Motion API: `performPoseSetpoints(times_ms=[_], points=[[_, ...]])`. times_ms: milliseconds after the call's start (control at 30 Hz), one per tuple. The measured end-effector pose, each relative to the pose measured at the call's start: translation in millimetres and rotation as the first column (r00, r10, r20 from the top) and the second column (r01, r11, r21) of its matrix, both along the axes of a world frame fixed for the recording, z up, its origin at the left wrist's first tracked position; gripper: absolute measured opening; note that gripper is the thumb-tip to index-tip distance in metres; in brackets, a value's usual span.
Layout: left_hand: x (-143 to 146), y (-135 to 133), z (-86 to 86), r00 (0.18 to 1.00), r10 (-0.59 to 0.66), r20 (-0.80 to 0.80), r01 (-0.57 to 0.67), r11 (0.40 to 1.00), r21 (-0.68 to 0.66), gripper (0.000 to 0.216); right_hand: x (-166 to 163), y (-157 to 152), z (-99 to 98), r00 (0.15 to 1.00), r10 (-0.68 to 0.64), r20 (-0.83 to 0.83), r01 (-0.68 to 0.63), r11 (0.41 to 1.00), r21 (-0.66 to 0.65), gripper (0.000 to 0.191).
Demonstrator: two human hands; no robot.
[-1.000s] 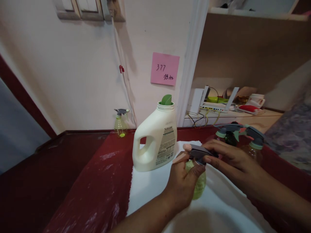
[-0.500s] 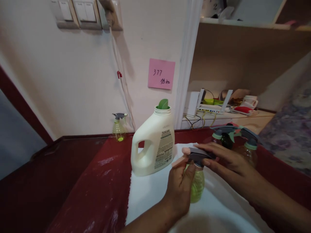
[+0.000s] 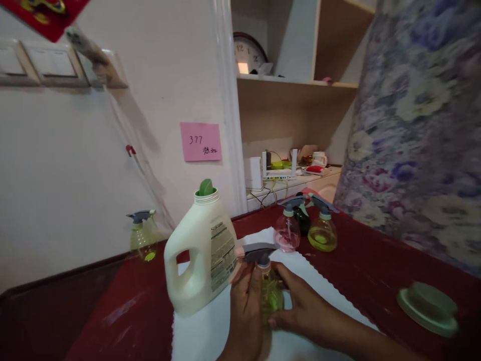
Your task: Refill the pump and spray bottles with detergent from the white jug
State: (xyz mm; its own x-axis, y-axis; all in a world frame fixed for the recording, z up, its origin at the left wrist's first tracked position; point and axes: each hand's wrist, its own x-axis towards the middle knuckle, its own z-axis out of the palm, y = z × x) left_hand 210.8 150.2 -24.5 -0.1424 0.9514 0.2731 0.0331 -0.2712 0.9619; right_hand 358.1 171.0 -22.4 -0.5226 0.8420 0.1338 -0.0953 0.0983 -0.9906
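Note:
A small yellow-green spray bottle (image 3: 271, 297) with a grey trigger head stands on a white cloth (image 3: 210, 331). My left hand (image 3: 245, 311) wraps its left side. My right hand (image 3: 303, 312) cups its right side, fingers curled against the bottle. A large cream detergent jug (image 3: 199, 253) stands open just to the left, a green funnel in its mouth.
Three more spray bottles, pink (image 3: 286, 229), dark green (image 3: 302, 218) and yellow (image 3: 322, 231), stand behind on the red table (image 3: 368, 271). Another spray bottle (image 3: 143, 236) is by the wall at left. A green cap (image 3: 428, 307) lies at right. Floral fabric (image 3: 417, 125) hangs at right.
The camera has swung up and to the right. My right hand came off the trigger head and now rests low on the bottle's body. My left hand still holds the bottle.

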Motion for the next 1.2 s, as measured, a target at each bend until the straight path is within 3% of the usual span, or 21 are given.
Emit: performPoseSetpoints(times_ms=[133,300,367,467,667,867,1033,1200], points=[[-0.6,4.6,-4.5,0.999,0.01,-0.043,-0.011,1.0,-0.005,0.054,-5.2,-1.6,-1.1,0.997,-0.059,-0.053,0.061,0.997,0.05,0.063],[1.2,4.1,-11.1,0.981,0.194,-0.03,-0.194,0.981,-0.016,0.059,3.5,-2.5,-2.5,0.981,-0.18,-0.074,0.186,0.979,0.086,0.063],[-3.3,6.6,-12.5,0.985,0.147,-0.087,-0.143,0.988,0.052,0.06,12.3,-0.5,-1.1,0.965,-0.253,-0.062,0.259,0.959,0.114,0.063],[-10.0,11.6,-13.3,0.981,0.073,-0.179,-0.065,0.997,0.05,0.059,33.6,7.9,1.9,0.924,-0.38,-0.047,0.382,0.908,0.17,0.063],[-1.3,10.1,-12.6,0.977,0.177,-0.117,-0.174,0.984,0.039,0.048,92.6,36.2,-0.8,0.769,-0.639,0.011,0.62,0.75,0.231,0.066],[1.4,10.2,-12.7,0.983,0.155,-0.101,-0.154,0.988,0.014,0.051,125.9,53.8,-14.1,0.604,-0.795,0.054,0.752,0.591,0.291,0.063],[0.6,12.4,-15.6,0.989,0.137,-0.059,-0.137,0.991,-0.002,0.053,133.2,64.4,-26.6,0.529,-0.844,0.088,0.789,0.527,0.317,0.063],[1.5,12.5,-17.8,0.99,0.135,-0.046,-0.136,0.99,-0.029,0.054,134.2,67.3,-38.0,0.51,-0.851,0.129,0.789,0.522,0.325,0.065]])
